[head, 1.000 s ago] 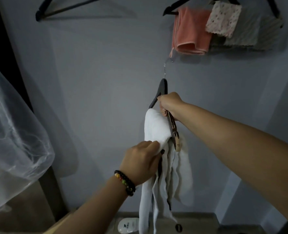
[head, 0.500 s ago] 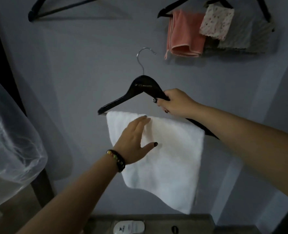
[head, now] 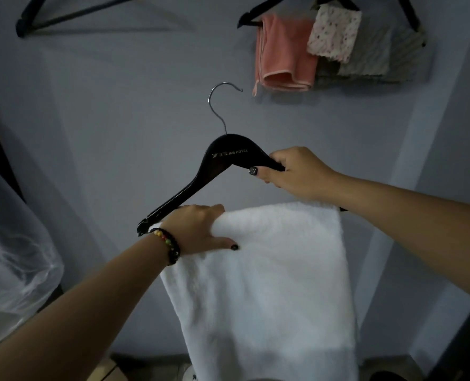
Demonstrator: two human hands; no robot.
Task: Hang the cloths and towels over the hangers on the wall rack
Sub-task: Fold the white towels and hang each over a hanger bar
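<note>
Cloths (head: 321, 53) are hung above the right hand (head: 297, 171). The hanger (head: 222, 158) is gripped by it; the towel (head: 269, 284) is pinched by the left hand (head: 198, 229) below.

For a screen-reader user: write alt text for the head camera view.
A person holds a black hanger before a grey wall, the right hand gripping its right arm and the left hand gripping the top fold of a white towel draped over its bar. Top right, pink, floral and grey cloths hang from other hangers.
</note>
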